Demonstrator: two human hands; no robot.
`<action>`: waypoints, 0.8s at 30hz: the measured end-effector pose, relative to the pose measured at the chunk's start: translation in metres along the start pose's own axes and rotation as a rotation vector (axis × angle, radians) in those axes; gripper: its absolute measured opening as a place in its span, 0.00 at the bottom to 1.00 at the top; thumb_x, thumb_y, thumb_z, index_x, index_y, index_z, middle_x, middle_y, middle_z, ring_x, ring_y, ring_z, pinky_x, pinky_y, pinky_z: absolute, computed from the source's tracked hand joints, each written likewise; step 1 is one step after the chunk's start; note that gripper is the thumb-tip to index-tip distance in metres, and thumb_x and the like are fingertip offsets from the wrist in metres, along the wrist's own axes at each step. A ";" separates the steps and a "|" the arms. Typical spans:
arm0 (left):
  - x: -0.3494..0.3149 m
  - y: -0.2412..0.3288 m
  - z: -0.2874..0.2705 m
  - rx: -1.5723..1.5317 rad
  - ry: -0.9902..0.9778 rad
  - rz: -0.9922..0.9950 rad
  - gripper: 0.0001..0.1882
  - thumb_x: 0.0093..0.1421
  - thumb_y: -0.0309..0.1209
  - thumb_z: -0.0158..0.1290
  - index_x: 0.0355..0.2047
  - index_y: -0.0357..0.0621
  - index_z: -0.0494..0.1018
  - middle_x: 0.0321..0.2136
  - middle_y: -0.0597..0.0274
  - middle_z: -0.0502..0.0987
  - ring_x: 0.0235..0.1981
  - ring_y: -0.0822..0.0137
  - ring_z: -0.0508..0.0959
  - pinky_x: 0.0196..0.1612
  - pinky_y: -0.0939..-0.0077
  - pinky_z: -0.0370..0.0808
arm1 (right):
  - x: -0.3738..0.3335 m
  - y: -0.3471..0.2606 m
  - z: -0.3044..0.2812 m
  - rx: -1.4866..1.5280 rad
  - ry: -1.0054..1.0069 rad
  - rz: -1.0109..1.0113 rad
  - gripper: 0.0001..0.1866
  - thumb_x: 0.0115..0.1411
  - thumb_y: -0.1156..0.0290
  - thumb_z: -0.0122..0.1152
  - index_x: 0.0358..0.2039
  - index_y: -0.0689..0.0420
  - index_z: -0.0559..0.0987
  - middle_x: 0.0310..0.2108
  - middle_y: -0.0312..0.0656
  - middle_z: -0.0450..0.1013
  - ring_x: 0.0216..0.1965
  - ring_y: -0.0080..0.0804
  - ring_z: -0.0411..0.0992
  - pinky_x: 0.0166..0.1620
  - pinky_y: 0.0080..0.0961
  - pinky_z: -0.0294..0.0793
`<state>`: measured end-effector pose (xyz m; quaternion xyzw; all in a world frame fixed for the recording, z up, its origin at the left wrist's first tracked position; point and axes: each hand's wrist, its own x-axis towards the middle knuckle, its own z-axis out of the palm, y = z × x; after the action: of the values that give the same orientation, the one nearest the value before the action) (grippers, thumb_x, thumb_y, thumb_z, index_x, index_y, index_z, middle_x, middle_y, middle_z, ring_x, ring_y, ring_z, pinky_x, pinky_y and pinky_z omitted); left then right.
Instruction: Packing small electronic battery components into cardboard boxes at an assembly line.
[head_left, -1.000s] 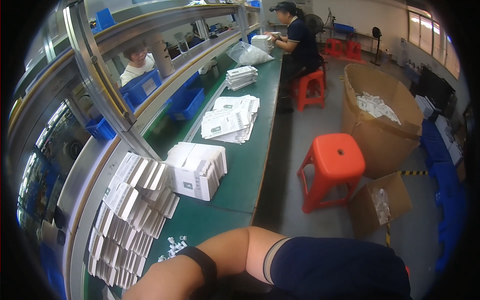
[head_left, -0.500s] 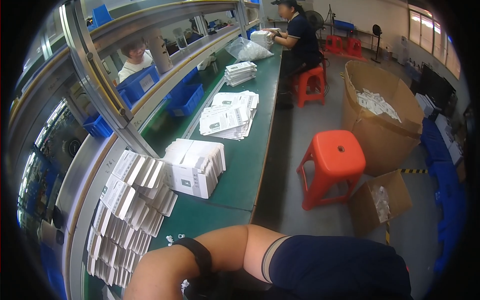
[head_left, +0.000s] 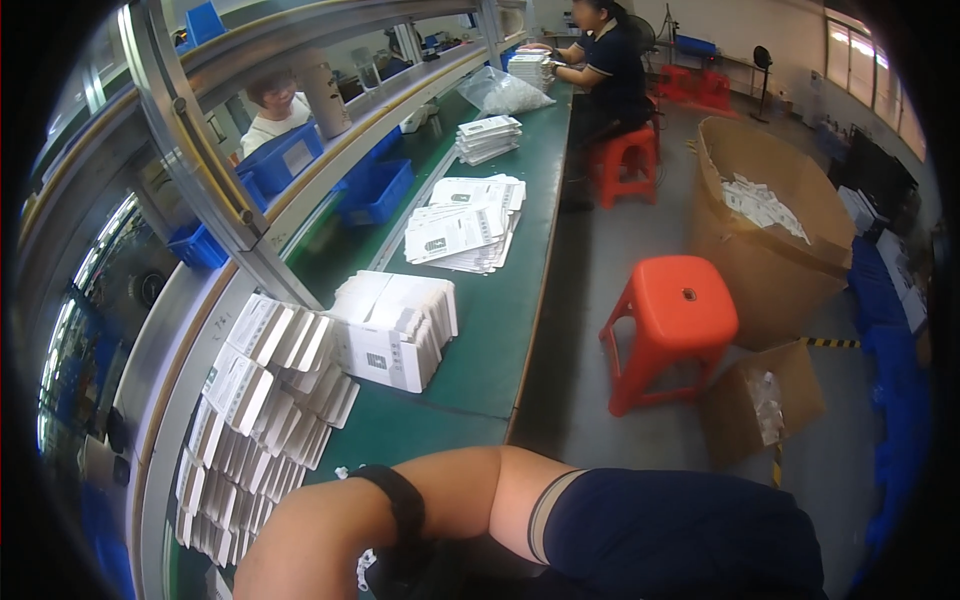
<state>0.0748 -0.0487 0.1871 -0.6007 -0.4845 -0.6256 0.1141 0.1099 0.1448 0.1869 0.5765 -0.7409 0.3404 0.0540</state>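
Neither of my hands shows; both are out of the picture. One of my forearms (head_left: 320, 530), bare with a black band (head_left: 395, 500), bends down past the lower edge from a dark blue sleeve (head_left: 680, 530). Beside that forearm, a leaning pile of folded white cartons (head_left: 255, 430) stands in several rows on the green bench (head_left: 430, 425). A tight block of flat white cartons (head_left: 390, 335) is just beyond it. Small white pieces (head_left: 365, 568) lie close to the arm. What my hands hold or touch is hidden.
Farther along the bench are loose flat cartons (head_left: 460, 230), a carton stack (head_left: 487, 140) and a clear bag (head_left: 505, 92). A co-worker (head_left: 612, 80) sits at the far end. A red stool (head_left: 675, 310), large cardboard bin (head_left: 760, 270) and small box (head_left: 735, 410) stand right.
The whole view has shifted slightly, and my forearm sits a little farther left at the lower edge. The co-worker's hands have moved on the far stack. The cartons look unchanged.
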 end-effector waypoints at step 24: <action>0.007 -0.007 0.013 0.001 0.070 -0.300 0.30 0.65 0.36 0.51 0.59 0.25 0.60 0.27 0.53 0.72 0.26 0.69 0.71 0.29 0.77 0.70 | -0.010 0.013 -0.015 0.036 0.026 0.120 0.29 0.51 0.66 0.67 0.53 0.53 0.67 0.31 0.54 0.75 0.34 0.57 0.74 0.36 0.48 0.71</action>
<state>0.0762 -0.0324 0.1871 -0.4993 -0.5650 -0.6559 0.0363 0.0967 0.1635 0.1877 0.5273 -0.7671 0.3639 0.0327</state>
